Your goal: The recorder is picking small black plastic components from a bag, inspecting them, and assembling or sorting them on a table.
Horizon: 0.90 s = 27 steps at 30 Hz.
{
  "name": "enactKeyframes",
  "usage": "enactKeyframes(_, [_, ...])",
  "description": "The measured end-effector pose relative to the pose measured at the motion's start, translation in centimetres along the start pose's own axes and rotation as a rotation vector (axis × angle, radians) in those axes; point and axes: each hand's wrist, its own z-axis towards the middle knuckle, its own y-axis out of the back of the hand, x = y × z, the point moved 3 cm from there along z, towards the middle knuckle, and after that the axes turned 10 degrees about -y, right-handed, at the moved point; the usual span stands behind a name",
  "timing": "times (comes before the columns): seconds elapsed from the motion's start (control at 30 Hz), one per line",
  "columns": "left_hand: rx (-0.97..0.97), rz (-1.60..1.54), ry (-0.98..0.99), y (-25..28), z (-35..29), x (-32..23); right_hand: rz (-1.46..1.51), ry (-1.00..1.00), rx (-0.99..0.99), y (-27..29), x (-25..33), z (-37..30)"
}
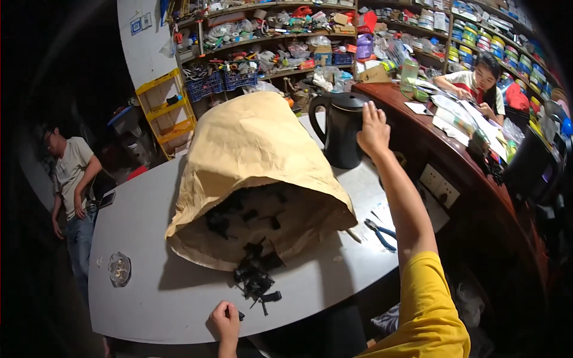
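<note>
A large brown paper sack (256, 137) lies on the grey table with its mouth toward me. Small black plastic parts (255, 275) spill from it onto the tabletop, and more lie inside, partly in shadow. At the near edge, my left hand (225, 322) is closed, a small black piece poking out beside its fingers. My right hand (375, 130) reaches far forward, fingers extended and flat against the side of a black lidded jug (345, 132). That jug stands upright just right of the sack, its handle facing left.
Blue-handled pliers (381, 234) lie on the table's right side. A glass ashtray (120, 269) sits at the left. Beyond the jug is a reddish wooden counter (412, 116) with papers and a seated person (477, 89). Another person (74, 179) stands at left; cluttered shelves line the back.
</note>
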Motion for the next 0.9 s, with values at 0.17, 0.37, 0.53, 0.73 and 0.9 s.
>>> enactKeyframes(0.17, [0.021, 0.037, -0.039, -0.4, 0.1, 0.6, -0.071, -0.071, 0.129, -0.7, -0.1, 2.5])
enactKeyframes(0.37, [0.024, 0.058, -0.019, -0.4, 0.4, 0.0, -0.141, 0.071, 0.152, 0.5, 0.6, 4.0])
enactKeyframes(0.53, [0.024, 0.106, -0.024, -0.3, 0.2, -0.3, -0.131, 0.083, 0.186, 0.0, 0.1, 4.4])
enactKeyframes(0.73, [0.014, 0.128, -0.013, -0.2, 0.1, -1.0, -0.116, 0.086, 0.099, -0.2, -0.9, 5.4])
enactKeyframes(0.9, [-0.018, 0.137, -0.023, -0.1, -0.2, -0.6, -0.203, 0.162, 0.120, -0.6, -0.2, 4.8])
